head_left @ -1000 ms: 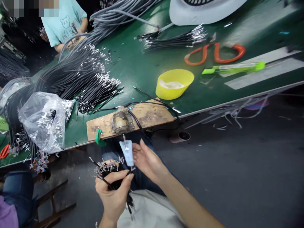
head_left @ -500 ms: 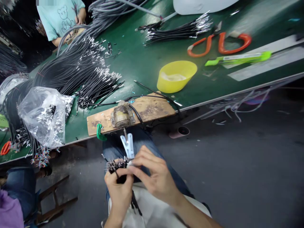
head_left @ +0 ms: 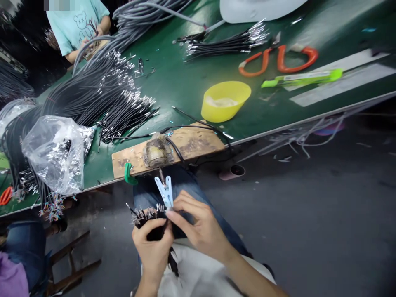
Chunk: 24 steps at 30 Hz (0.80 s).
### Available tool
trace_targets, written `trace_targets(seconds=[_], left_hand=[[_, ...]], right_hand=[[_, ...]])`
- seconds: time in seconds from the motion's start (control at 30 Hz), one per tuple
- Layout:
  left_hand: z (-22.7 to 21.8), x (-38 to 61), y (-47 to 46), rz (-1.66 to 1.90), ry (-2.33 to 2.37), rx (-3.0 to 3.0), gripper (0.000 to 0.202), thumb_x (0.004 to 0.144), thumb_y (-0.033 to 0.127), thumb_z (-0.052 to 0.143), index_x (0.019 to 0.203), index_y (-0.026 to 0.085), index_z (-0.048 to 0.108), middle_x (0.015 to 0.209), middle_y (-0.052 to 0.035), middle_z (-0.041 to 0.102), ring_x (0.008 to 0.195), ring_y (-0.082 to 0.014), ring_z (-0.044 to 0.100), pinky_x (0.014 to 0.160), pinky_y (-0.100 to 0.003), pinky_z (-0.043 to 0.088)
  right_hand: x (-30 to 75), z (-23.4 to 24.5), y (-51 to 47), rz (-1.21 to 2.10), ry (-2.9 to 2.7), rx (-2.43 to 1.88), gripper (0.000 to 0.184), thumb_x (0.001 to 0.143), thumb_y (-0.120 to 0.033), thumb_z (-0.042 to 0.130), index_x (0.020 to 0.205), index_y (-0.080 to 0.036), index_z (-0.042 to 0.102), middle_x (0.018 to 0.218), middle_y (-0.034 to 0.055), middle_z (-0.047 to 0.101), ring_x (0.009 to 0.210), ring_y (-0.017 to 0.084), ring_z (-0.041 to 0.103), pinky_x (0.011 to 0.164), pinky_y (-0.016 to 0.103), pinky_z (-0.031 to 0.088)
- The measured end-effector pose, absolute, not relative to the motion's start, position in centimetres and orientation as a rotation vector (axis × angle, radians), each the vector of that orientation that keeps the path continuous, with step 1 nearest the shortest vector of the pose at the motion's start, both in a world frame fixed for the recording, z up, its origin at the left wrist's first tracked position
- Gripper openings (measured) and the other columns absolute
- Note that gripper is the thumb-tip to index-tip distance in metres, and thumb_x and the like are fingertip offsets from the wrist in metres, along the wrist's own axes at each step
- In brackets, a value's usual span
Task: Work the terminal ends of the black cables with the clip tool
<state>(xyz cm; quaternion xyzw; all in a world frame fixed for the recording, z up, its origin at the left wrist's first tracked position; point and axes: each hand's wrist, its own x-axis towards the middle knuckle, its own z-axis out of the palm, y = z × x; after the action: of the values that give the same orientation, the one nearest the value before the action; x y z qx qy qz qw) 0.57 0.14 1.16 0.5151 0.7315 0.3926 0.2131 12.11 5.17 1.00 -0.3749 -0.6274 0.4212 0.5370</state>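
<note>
Over my lap, my left hand (head_left: 154,243) is closed around a bundle of short black wires (head_left: 154,231), whose bare silvery ends fan out above the fingers. The dark tails of the bundle hang below that hand. My right hand (head_left: 196,225) is pinched at the lower end of a light blue clothespin (head_left: 165,190), close by the wire ends; whatever lies between its fingertips is too small to make out. The clothespin sits on a thin shaft coming from a small taped motor (head_left: 157,152), which is fixed to a wooden board (head_left: 198,143) at the table edge.
A green clamp (head_left: 129,174) grips the board. On the green table (head_left: 176,88) are a yellow cup (head_left: 225,103), orange-handled scissors (head_left: 281,60), a lime-green cutter (head_left: 301,78), heaps of black cables (head_left: 83,99) and a plastic bag (head_left: 55,154). A co-worker (head_left: 77,29) is across the table.
My left hand has shifted slightly left and down with the bundle, showing more of the wire ends. The right hand stays pinched by the clothespin. The whole view has shifted a little.
</note>
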Motion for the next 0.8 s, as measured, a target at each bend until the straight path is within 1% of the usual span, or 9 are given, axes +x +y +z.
trace_targets(seconds=[0.1, 0.2, 0.37, 0.4, 0.47, 0.53, 0.63, 0.73, 0.8], left_hand=[[1.5, 0.6, 0.0, 1.094, 2.053, 1.386, 0.005, 0.06, 0.019, 0.066, 0.056, 0.02, 0.068, 0.056, -0.001, 0.067, 0.053, -0.0173, 0.06, 0.058, -0.029, 0.048], [1.4, 0.7, -0.1, 1.118, 1.973, 1.259, 0.012, 0.064, 0.022, 0.064, 0.053, 0.019, 0.067, 0.052, -0.0006, 0.065, 0.05, -0.0167, 0.058, 0.054, -0.028, 0.046], [1.2, 0.5, 0.0, 1.126, 1.814, 1.164, 0.025, 0.071, 0.031, 0.06, 0.053, 0.016, 0.067, 0.046, -0.0017, 0.061, 0.044, -0.0158, 0.053, 0.049, -0.027, 0.043], [1.2, 0.4, 0.1, 1.12, 1.795, 1.162, 0.026, 0.071, 0.032, 0.06, 0.053, 0.016, 0.068, 0.045, -0.002, 0.061, 0.045, -0.0159, 0.053, 0.05, -0.027, 0.043], [1.3, 0.2, 0.2, 1.102, 1.758, 1.15, 0.027, 0.07, 0.034, 0.062, 0.052, 0.015, 0.069, 0.044, -0.0025, 0.061, 0.045, -0.0157, 0.053, 0.049, -0.027, 0.042], [1.3, 0.1, 0.3, 1.082, 1.728, 1.128, 0.028, 0.07, 0.035, 0.063, 0.051, 0.015, 0.068, 0.042, -0.0021, 0.059, 0.042, -0.0144, 0.05, 0.046, -0.026, 0.041], [1.3, 0.0, 0.2, 1.071, 1.707, 1.085, 0.025, 0.069, 0.033, 0.065, 0.052, 0.014, 0.069, 0.042, -0.0017, 0.059, 0.041, -0.0135, 0.051, 0.045, -0.025, 0.041], [1.1, 0.0, 0.1, 1.082, 1.718, 1.044, 0.013, 0.064, 0.027, 0.07, 0.059, 0.015, 0.072, 0.056, -0.0043, 0.068, 0.053, -0.0181, 0.061, 0.055, -0.028, 0.049], [0.9, 0.2, 0.0, 1.105, 1.731, 1.005, 0.007, 0.061, 0.024, 0.072, 0.062, 0.017, 0.073, 0.063, -0.0049, 0.071, 0.061, -0.02, 0.064, 0.063, -0.03, 0.051]], right_hand=[[11.9, 0.5, 4.9, 0.965, -1.436, -0.913, 0.023, 0.083, -0.011, 0.049, 0.061, -0.019, 0.049, 0.056, -0.0014, 0.048, 0.057, 0.014, 0.044, 0.057, 0.029, 0.035], [10.9, 0.0, 4.2, 0.984, -1.259, -0.96, 0.024, 0.084, -0.015, 0.048, 0.06, -0.02, 0.045, 0.059, -0.001, 0.044, 0.06, 0.015, 0.043, 0.057, 0.029, 0.034], [10.3, -1.5, 4.0, 1.574, -0.971, -0.778, 0.024, 0.087, -0.034, 0.048, 0.069, -0.018, 0.052, 0.067, 0.0002, 0.046, 0.063, 0.015, 0.046, 0.058, 0.027, 0.038], [10.5, -1.7, 4.2, 1.642, -0.938, -0.749, 0.024, 0.087, -0.035, 0.048, 0.072, -0.018, 0.054, 0.069, 0.0002, 0.047, 0.064, 0.014, 0.046, 0.059, 0.027, 0.038], [11.1, -1.9, 4.6, 1.643, -0.945, -0.725, 0.024, 0.086, -0.038, 0.049, 0.075, -0.018, 0.057, 0.07, 0.0003, 0.048, 0.065, 0.014, 0.047, 0.06, 0.026, 0.039], [11.7, -1.6, 5.1, 1.566, -1.049, -0.717, 0.021, 0.083, -0.036, 0.054, 0.074, -0.018, 0.059, 0.071, 0.0007, 0.048, 0.067, 0.014, 0.047, 0.06, 0.025, 0.039], [12.0, -1.2, 5.5, 1.528, -1.149, -0.721, 0.018, 0.081, -0.028, 0.058, 0.067, -0.018, 0.056, 0.068, -0.0002, 0.047, 0.064, 0.013, 0.046, 0.057, 0.023, 0.039], [11.6, -1.2, 5.4, 1.508, -1.113, -0.732, 0.021, 0.082, -0.024, 0.055, 0.062, -0.018, 0.049, 0.063, -0.0024, 0.042, 0.056, 0.011, 0.043, 0.05, 0.022, 0.037], [11.2, -1.4, 5.1, 1.363, -1.139, -0.76, 0.022, 0.081, -0.018, 0.053, 0.061, -0.019, 0.045, 0.062, -0.0028, 0.04, 0.055, 0.011, 0.042, 0.049, 0.022, 0.036]])
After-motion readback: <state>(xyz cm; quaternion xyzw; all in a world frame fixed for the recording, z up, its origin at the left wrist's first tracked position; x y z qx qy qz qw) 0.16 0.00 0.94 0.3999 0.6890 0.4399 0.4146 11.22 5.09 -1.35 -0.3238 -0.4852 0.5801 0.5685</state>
